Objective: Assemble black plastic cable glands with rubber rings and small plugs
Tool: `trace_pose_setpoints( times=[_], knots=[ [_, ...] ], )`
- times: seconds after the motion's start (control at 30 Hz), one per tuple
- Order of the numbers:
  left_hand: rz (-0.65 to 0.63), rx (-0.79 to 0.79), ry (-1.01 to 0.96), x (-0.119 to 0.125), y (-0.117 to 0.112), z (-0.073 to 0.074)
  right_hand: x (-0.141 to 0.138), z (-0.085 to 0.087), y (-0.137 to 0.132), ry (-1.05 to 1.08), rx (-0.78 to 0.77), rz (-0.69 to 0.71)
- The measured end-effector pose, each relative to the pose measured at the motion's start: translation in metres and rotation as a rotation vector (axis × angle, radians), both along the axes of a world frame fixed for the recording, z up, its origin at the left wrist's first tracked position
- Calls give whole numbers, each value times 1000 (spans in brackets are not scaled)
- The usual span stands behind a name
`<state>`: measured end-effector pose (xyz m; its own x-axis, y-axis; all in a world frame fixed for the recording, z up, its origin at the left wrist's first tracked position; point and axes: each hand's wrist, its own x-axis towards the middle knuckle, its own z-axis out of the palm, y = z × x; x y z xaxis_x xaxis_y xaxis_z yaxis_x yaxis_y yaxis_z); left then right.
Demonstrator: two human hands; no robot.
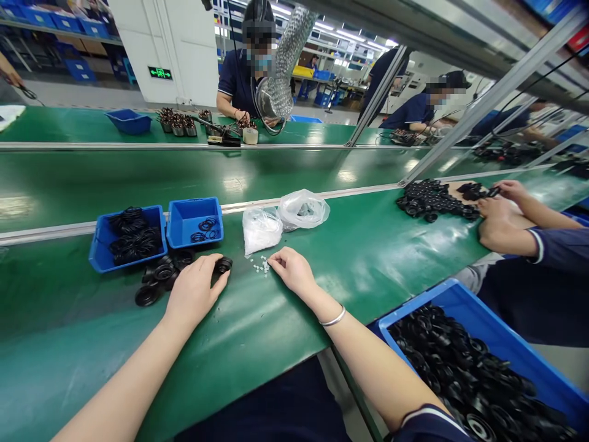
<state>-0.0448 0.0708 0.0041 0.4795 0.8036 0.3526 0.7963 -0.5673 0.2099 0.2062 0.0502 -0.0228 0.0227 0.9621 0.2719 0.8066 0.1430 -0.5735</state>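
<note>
Blue bins [193, 216], plastic bags [304, 209], green belt [78, 319]

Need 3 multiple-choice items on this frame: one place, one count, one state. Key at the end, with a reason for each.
1. Where do the small clear pieces lie?
A. On the green belt, between the two hands
B. Inside the crate of black parts
C. On the person's left sleeve

2. How many small blue bins stand side by side beyond the left hand?
A. One
B. Three
C. Two

3. What is the left hand doing?
A. Lying flat and empty
B. Pinching a round black rubber part at its fingertips
C. Holding a plastic bag

Key:
1. A: the pieces are scattered on the bare belt, next to the right hand.
2. C: exactly two bins stand together there, both holding black items.
3. B: the part shows gripped at the ends of the fingers.
</note>
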Motion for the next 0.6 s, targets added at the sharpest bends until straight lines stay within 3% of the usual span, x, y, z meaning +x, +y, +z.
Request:
trace_pose_setpoints(
  times=[0.17, 0.33, 0.6],
  knots=[
    [-47, -69, -40, 6, -8, 4, 0, 0, 0, 11, 13, 3],
    [-62, -164, -176, 8, -5, -2, -2, 1, -1, 30, 12, -4],
    [-47, -458, -489, 7, -13, 2, 1, 4, 1, 132, 28, 8]
  ],
)
